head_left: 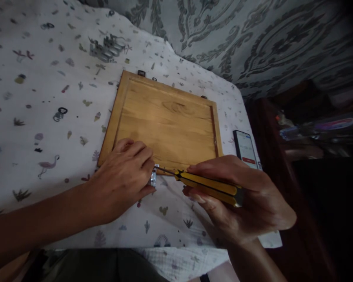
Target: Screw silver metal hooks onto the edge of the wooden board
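A framed wooden panel lies flat on a patterned white cloth. My left hand rests over its near edge, with thumb and fingers closed on a shiny metal hinge there. Most of the hinge is hidden under my fingers. In my right hand is a yellow and black screwdriver, its shaft pointing left. The tip reaches the hinge by my left fingertips; whether it sits in a screw cannot be made out. Two small dark metal pieces stick out from the panel's far edge.
Several grey metal hinges lie in a group at the far left of the cloth. A phone with a lit screen lies right of the panel. Grey patterned fabric rises behind. Dark red furniture stands at the right.
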`<move>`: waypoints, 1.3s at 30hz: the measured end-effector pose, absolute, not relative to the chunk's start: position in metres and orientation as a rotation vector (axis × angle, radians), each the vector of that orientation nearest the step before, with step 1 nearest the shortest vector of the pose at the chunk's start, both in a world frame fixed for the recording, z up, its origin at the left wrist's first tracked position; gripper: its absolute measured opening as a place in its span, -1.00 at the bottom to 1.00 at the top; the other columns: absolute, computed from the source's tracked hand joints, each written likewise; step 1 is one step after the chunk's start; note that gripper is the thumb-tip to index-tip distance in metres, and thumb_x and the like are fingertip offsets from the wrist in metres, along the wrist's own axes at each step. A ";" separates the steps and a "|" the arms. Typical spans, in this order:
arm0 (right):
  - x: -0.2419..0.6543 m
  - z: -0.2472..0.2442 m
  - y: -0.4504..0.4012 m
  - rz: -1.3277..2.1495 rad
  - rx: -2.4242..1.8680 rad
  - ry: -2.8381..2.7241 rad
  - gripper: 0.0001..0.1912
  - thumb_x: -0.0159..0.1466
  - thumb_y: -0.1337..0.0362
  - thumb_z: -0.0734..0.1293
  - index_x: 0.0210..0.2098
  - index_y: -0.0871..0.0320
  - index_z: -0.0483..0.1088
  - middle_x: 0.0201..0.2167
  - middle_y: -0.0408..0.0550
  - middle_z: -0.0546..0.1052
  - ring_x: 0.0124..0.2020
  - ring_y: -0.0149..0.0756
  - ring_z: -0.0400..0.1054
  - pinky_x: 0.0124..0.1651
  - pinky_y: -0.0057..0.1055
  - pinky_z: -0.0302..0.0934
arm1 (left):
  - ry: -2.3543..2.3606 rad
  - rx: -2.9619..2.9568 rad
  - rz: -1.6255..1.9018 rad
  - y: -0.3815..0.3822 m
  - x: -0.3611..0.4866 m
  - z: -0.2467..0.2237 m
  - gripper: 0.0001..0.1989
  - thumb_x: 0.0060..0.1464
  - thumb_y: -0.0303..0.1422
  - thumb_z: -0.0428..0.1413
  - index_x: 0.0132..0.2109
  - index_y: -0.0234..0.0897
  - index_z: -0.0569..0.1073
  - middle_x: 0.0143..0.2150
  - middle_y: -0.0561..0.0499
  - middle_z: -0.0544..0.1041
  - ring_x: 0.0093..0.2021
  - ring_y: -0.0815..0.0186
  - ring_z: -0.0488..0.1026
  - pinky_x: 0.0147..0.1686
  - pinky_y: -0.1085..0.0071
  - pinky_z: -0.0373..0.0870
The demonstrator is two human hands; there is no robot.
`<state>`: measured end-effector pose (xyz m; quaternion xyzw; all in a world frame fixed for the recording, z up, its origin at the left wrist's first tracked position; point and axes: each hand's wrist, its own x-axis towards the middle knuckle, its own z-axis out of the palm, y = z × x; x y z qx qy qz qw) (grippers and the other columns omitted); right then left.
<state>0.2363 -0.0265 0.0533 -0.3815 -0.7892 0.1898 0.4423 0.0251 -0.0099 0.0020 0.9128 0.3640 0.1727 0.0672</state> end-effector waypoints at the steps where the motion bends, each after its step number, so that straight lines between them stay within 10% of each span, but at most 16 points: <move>1: 0.235 0.053 -0.025 0.455 -0.925 -1.949 -0.69 0.22 0.31 0.56 -0.05 0.05 0.57 -0.30 -0.08 0.70 -0.41 -0.26 0.56 -0.42 -0.33 0.50 | 1.099 2.755 0.525 -0.010 0.025 0.002 -0.72 0.14 -0.21 0.33 -0.20 -0.37 0.54 -0.20 -0.10 0.54 -0.14 0.06 0.43 -0.03 0.04 0.32; 39: 0.244 0.052 -0.019 0.733 -0.828 -1.919 -0.66 0.18 0.40 0.56 -0.04 0.07 0.60 -0.25 -0.05 0.71 -0.27 -0.17 0.63 -0.31 -0.28 0.57 | 1.123 2.741 0.556 -0.010 0.027 0.004 -0.72 0.11 -0.19 0.35 -0.25 -0.32 0.53 -0.20 -0.10 0.54 -0.12 0.04 0.41 -0.04 0.04 0.32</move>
